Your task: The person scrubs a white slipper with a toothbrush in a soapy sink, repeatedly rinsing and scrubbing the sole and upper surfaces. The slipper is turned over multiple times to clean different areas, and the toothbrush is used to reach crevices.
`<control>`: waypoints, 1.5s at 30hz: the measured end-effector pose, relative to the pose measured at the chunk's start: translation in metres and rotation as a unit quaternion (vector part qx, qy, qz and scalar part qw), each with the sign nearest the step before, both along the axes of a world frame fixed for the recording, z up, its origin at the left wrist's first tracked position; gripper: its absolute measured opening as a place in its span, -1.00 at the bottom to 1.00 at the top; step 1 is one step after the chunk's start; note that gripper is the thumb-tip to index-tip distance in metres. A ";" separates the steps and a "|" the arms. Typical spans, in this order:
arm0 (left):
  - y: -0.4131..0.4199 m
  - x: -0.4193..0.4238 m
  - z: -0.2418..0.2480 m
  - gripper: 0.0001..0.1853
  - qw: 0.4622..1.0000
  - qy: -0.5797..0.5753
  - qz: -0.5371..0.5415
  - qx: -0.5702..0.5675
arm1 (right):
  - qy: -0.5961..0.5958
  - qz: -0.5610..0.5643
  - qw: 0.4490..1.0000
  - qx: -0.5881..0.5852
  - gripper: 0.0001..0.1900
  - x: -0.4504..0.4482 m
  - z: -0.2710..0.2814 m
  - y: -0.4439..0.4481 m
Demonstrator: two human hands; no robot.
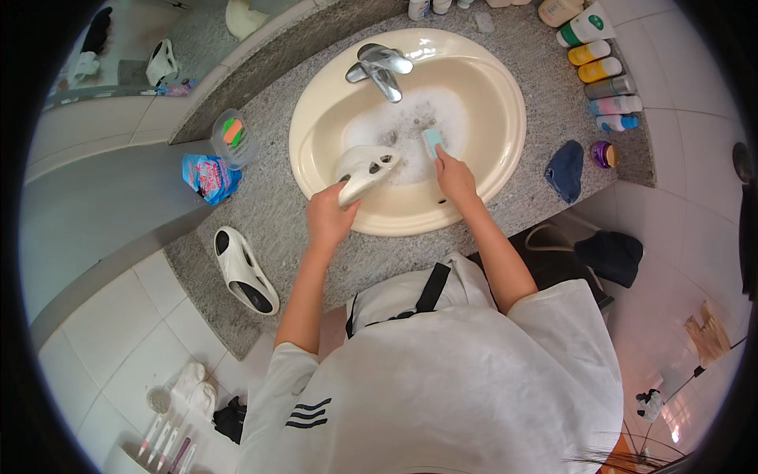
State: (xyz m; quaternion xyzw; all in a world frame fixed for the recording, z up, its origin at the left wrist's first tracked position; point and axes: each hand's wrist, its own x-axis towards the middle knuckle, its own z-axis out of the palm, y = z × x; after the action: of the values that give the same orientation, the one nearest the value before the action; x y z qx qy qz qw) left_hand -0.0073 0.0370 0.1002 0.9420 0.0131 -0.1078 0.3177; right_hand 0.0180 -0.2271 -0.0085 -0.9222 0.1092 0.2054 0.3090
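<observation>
My left hand [331, 216] grips a white slip-on shoe [362, 172] by its near end and holds it tilted over the left side of the cream sink [503, 172]. Cut-out holes show along the shoe's upper. In my right hand [457, 176] is a pale green brush or block [433, 142], held over the suds; its underside is hidden. White foam and greyish water [414, 118] fill the bottom of the basin. A second white shoe [246, 269] with a dark insole lies on the granite counter, left of my left forearm.
A chrome faucet [382, 68] juts over the basin from the back. A blue pouch [211, 178] and a clear tub [234, 136] with colored pieces stand at left. Several bottles [601, 71] line the right wall, near a dark blue cloth [565, 170] and a purple jar [604, 154].
</observation>
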 end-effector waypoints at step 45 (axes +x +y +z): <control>0.033 0.022 -0.053 -0.80 0.991 0.068 -0.079 -0.082 | 0.076 0.136 0.946 0.283 -0.56 -0.018 0.074 0.011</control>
State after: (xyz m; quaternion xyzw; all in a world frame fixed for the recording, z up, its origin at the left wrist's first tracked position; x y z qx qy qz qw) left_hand 0.0145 0.0697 0.0476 0.9015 -0.0491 -0.1968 0.3823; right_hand -0.0004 -0.2159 0.0651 -0.7843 -0.0567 0.3375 0.5175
